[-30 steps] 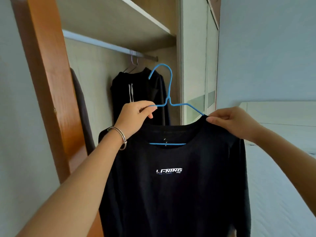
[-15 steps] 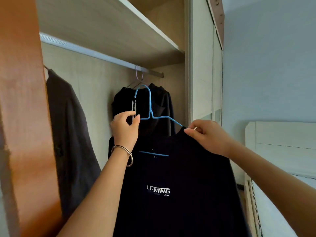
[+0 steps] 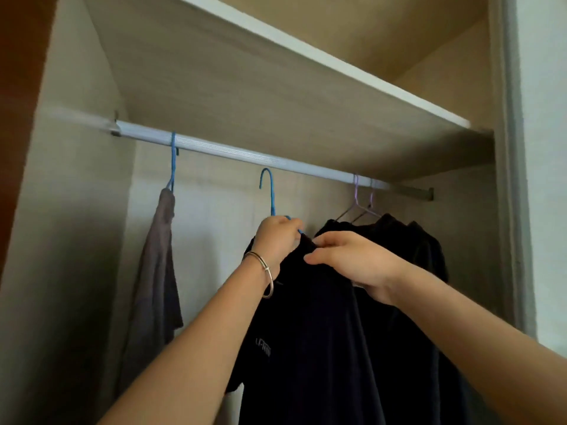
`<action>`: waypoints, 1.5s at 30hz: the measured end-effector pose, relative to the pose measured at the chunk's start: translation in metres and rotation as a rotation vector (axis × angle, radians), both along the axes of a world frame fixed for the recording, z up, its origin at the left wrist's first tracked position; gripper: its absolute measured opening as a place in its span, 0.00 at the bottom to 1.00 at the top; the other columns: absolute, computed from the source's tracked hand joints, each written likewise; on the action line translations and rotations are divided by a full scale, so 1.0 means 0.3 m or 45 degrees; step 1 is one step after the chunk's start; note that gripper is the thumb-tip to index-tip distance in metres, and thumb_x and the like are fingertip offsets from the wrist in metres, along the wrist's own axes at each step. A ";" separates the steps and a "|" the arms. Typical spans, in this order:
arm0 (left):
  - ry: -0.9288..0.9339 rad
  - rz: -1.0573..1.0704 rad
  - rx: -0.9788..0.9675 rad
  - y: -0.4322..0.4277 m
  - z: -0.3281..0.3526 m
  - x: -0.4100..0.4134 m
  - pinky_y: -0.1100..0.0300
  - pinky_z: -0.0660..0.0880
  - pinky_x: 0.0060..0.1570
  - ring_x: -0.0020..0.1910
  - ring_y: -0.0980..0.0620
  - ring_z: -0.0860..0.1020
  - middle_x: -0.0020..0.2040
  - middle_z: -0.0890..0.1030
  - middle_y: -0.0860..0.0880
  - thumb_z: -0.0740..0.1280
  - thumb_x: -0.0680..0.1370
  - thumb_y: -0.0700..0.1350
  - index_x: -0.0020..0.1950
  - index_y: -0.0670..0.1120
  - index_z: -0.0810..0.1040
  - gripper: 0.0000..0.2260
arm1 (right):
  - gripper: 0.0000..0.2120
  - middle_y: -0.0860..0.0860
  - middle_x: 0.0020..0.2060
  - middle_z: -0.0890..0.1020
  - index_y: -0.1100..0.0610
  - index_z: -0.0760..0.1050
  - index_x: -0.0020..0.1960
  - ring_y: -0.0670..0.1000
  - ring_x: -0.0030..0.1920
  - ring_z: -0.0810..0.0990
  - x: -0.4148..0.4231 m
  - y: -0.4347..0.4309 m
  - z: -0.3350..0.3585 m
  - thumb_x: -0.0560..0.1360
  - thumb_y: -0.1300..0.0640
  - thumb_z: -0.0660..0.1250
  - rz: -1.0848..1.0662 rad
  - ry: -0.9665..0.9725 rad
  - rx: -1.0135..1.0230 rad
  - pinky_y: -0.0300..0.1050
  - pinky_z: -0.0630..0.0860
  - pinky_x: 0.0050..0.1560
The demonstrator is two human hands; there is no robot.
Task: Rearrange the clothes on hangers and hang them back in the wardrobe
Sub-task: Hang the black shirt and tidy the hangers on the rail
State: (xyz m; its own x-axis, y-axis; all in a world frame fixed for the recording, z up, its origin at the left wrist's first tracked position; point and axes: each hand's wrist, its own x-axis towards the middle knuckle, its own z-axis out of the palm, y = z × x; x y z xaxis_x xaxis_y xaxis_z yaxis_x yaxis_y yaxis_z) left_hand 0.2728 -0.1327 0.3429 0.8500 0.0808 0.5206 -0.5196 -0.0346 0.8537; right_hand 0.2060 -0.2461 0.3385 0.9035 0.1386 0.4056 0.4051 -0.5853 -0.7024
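A black T-shirt (image 3: 310,332) with a small white logo hangs on a blue wire hanger (image 3: 270,191). My left hand (image 3: 277,237), with a metal bangle on the wrist, grips the hanger just below its hook. The hook's top is just under the silver wardrobe rail (image 3: 233,150), and I cannot tell whether it touches. My right hand (image 3: 349,259) pinches the shirt's shoulder fabric beside the left hand.
A grey garment (image 3: 153,271) hangs on another blue hanger at the rail's left end. Dark clothes (image 3: 408,240) on pale purple hangers (image 3: 359,204) hang at the right end. A wooden shelf (image 3: 276,87) sits close above the rail. Wardrobe walls stand on both sides.
Both hands have lifted the shirt and hanger up into the wardrobe, bringing the hook close under the rail. The view has tilted upward and moved closer.
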 end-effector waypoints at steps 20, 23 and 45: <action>0.100 0.567 0.444 0.289 0.366 0.214 0.62 0.66 0.35 0.32 0.53 0.73 0.43 0.77 0.48 0.57 0.79 0.46 0.48 0.43 0.73 0.09 | 0.06 0.57 0.34 0.69 0.60 0.70 0.40 0.55 0.36 0.66 0.376 0.347 0.229 0.73 0.66 0.56 0.463 -0.148 0.528 0.42 0.61 0.31; 0.140 0.988 1.088 0.331 0.358 0.217 0.54 0.73 0.48 0.52 0.41 0.78 0.58 0.78 0.37 0.58 0.78 0.50 0.56 0.37 0.76 0.18 | 0.05 0.58 0.36 0.68 0.60 0.69 0.43 0.55 0.38 0.66 0.411 0.365 0.198 0.72 0.67 0.56 0.456 -0.090 0.542 0.44 0.62 0.33; 0.588 1.480 1.415 0.561 0.270 0.022 0.56 0.69 0.56 0.60 0.41 0.74 0.65 0.73 0.37 0.56 0.79 0.37 0.63 0.34 0.71 0.15 | 0.07 0.57 0.36 0.66 0.59 0.63 0.38 0.55 0.39 0.65 0.427 0.533 0.169 0.72 0.68 0.54 0.662 0.021 0.603 0.42 0.60 0.32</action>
State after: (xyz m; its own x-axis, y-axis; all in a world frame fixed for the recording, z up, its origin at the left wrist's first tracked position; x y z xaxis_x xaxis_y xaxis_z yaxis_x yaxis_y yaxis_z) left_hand 0.2793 0.0356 0.4239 0.6949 0.5235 0.4931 0.4858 -0.8473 0.2149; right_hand 0.3339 -0.0862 0.3893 0.7747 0.3656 0.5160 0.5365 0.0519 -0.8423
